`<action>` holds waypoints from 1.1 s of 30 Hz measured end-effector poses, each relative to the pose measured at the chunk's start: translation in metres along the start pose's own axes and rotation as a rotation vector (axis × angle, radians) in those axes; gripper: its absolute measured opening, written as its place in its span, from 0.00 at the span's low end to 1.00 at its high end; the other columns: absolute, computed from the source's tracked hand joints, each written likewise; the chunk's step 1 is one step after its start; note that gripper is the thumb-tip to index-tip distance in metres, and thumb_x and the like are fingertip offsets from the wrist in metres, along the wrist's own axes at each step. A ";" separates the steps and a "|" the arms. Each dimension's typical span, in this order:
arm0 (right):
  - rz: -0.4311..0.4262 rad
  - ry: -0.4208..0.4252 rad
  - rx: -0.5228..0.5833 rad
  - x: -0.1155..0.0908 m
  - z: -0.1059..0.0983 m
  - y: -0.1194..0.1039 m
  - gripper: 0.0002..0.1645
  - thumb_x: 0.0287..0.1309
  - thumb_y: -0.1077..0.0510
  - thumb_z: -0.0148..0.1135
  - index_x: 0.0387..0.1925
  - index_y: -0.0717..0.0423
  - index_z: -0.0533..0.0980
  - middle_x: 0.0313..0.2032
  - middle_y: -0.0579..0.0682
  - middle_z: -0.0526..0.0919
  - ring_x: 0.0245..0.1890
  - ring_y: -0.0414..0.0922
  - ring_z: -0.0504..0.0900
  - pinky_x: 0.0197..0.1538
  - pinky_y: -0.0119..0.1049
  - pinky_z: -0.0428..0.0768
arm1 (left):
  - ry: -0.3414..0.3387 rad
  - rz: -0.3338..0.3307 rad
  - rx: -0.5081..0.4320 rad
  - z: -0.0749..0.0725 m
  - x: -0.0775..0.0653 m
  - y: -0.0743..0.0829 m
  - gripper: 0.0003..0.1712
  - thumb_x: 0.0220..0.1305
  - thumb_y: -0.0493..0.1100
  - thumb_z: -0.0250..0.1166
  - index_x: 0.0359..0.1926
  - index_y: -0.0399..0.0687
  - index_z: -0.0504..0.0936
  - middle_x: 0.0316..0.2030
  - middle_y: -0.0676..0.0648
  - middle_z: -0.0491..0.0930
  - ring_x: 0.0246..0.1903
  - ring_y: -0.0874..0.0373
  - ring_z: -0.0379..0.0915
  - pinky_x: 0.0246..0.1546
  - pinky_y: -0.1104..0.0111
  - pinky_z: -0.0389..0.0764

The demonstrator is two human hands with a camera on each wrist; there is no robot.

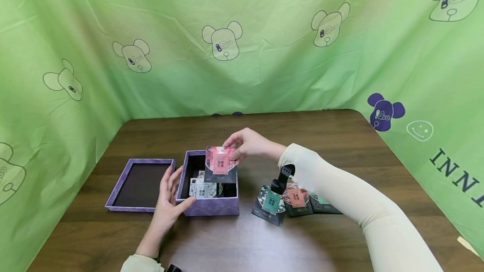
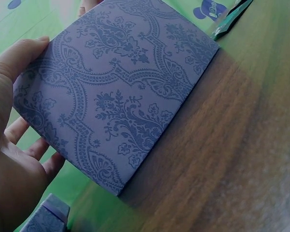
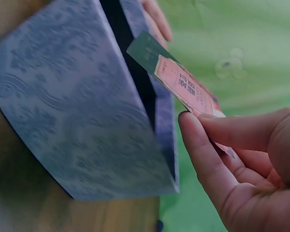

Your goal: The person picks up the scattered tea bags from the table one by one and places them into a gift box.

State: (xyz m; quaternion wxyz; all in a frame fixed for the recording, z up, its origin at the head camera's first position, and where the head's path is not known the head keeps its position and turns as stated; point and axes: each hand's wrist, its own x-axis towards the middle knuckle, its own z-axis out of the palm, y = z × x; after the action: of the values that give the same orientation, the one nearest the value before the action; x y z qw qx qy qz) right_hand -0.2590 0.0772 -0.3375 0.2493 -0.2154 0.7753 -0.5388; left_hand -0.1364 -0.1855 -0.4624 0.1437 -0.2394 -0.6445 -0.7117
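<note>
Head view finds a left hand [image 1: 169, 198] gripping a purple box [image 1: 215, 207] by its near left corner, fingers parted; inside, a white packet [image 1: 198, 189] neither wrist view shows. Beyond, a right hand [image 1: 249, 143] pinches a pink packet [image 1: 220, 165] over the opening.

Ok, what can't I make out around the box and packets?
Head: part of the purple box's inside, behind the pink packet.
Head: part of the rightmost green packet, behind the right sleeve.
Head: the pink packet's finest print, too small.
Left wrist: the box's contents, blocked by its wall.
</note>
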 end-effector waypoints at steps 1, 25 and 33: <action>0.001 -0.006 -0.003 0.000 0.003 0.000 0.23 0.50 0.81 0.63 0.51 0.76 0.76 0.36 0.61 0.84 0.24 0.43 0.83 0.35 0.44 0.86 | -0.001 0.001 0.002 0.000 0.000 0.000 0.59 0.52 0.19 0.67 0.72 0.24 0.34 0.70 0.52 0.60 0.68 0.65 0.57 0.66 0.79 0.53; -0.003 -0.128 -0.090 0.008 0.046 0.005 0.15 0.56 0.78 0.61 0.47 0.75 0.79 0.33 0.57 0.85 0.24 0.42 0.82 0.35 0.42 0.86 | 0.000 0.022 -0.012 -0.001 -0.002 -0.002 0.57 0.54 0.19 0.66 0.76 0.42 0.42 0.70 0.51 0.60 0.68 0.63 0.57 0.67 0.77 0.55; 0.030 -0.157 -0.129 0.009 0.053 0.005 0.16 0.59 0.75 0.60 0.50 0.75 0.77 0.35 0.59 0.86 0.32 0.51 0.88 0.39 0.42 0.86 | -0.010 0.023 -0.023 -0.001 -0.002 -0.003 0.58 0.53 0.19 0.66 0.76 0.42 0.42 0.70 0.50 0.60 0.68 0.64 0.57 0.66 0.77 0.56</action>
State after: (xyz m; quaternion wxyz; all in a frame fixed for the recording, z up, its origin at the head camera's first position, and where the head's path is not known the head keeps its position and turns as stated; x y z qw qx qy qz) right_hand -0.2336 0.0356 -0.3594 0.3031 -0.2609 0.7897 -0.4653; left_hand -0.1370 -0.1860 -0.4661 0.1458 -0.2517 -0.6342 -0.7163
